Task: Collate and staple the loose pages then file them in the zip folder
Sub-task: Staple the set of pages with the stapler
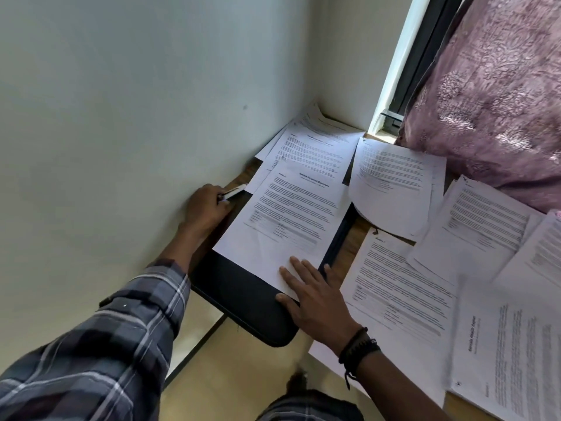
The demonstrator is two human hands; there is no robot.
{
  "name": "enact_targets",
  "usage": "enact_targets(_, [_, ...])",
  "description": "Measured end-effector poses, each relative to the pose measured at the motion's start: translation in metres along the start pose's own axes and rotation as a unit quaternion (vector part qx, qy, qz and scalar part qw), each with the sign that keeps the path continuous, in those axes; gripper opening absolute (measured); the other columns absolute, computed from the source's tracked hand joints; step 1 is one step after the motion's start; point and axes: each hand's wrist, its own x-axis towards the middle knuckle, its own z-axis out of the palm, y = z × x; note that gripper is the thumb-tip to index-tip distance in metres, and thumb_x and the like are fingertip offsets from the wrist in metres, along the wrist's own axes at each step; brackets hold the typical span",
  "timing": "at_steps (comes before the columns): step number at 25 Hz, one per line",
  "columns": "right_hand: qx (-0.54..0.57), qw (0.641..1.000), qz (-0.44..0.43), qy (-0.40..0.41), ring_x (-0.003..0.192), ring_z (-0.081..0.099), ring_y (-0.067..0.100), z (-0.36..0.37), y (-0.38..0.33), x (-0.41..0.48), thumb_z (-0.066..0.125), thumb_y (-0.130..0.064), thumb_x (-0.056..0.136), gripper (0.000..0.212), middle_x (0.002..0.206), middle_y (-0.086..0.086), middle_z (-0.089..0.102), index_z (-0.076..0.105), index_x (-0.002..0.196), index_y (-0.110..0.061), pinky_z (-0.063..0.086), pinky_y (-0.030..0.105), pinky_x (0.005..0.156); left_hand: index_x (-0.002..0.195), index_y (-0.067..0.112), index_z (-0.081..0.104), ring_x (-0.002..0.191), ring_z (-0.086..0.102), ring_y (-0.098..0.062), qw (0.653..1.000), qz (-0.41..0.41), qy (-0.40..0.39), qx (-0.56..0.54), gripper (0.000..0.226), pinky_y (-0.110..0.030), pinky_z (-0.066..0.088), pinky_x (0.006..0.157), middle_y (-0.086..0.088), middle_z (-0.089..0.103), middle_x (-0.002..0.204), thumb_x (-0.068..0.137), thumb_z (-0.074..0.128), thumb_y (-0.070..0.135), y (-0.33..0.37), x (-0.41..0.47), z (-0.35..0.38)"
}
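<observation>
Head view: left hand (pixel 206 208) grips stapler (pixel 233 193) at the table (pixel 357 235) wall edge; right hand (pixel 315 302) lies flat, pressing pages (pixel 291 214) on folder (pixel 243 287); if it lifts, sheets could skew.

i see a wooden table (pixel 356 238) pushed into a wall corner. a black zip folder (pixel 243 287) lies on its left side, one corner jutting past the near edge. loose printed pages (pixel 394 287) overlap across the right side, with more piled in the far corner.
</observation>
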Motion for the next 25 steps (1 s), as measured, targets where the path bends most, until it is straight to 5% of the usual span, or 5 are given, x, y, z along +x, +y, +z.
enact_targets(3, [0.073,0.997,-0.004,-0.028,0.152,-0.005,0.009,-0.007,0.002,-0.003,0.001,-0.074,0.078,0.09,0.164,-0.01,-0.002,0.01,0.156,-0.031,-0.009,0.044,0.123,0.092,0.001,0.067,0.084,0.059,-0.039,0.994,0.018,0.111,-0.003,0.031,-0.039,0.043,0.07,-0.021,0.061,0.088,0.085,0.058,0.029,0.017,-0.02,-0.026])
enact_targets(6, [0.251,0.967,0.007,0.053,0.15,0.001,0.003,-0.027,0.015,-0.016,0.042,-0.063,0.092,0.082,0.164,-0.011,0.007,0.01,0.157,-0.025,0.002,0.03,0.124,0.096,0.013,0.07,0.076,0.063,-0.019,0.986,0.051,0.13,-0.093,0.015,-0.028,0.049,0.07,-0.002,0.065,0.086,0.088,0.069,0.025,0.054,-0.07,-0.05])
enact_targets(10, [0.302,0.932,0.045,0.196,0.146,0.018,0.001,-0.059,0.049,-0.055,0.068,-0.047,0.086,0.091,0.159,-0.008,0.022,0.018,0.155,-0.016,0.014,0.01,0.116,0.1,0.024,0.069,0.079,0.064,0.002,0.96,0.154,-0.042,-0.231,0.022,-0.011,0.052,0.073,0.013,0.066,0.088,0.081,0.076,0.017,0.121,-0.143,-0.03])
enact_targets(17, [0.234,0.947,0.064,0.21,0.096,0.058,0.007,-0.055,0.111,-0.177,0.057,-0.051,0.093,0.043,0.106,-0.007,0.066,0.063,0.124,-0.023,0.048,0.02,0.085,0.11,0.017,0.071,0.09,0.065,-0.007,0.889,0.269,-0.254,-0.27,0.03,-0.018,0.055,0.078,0.006,0.067,0.098,0.081,0.077,0.023,0.22,-0.228,0.047])
enact_targets(25, [0.129,0.881,0.369,0.265,0.09,0.038,0.009,0.024,0.174,-0.335,0.079,-0.018,0.081,0.029,0.092,-0.013,0.045,0.075,0.109,-0.021,0.03,0.01,0.076,0.132,0.016,0.052,0.099,0.059,-0.008,0.901,0.065,-0.307,-0.299,0.05,-0.017,0.047,0.078,0.001,0.061,0.122,0.088,0.068,0.034,0.305,-0.274,0.129])
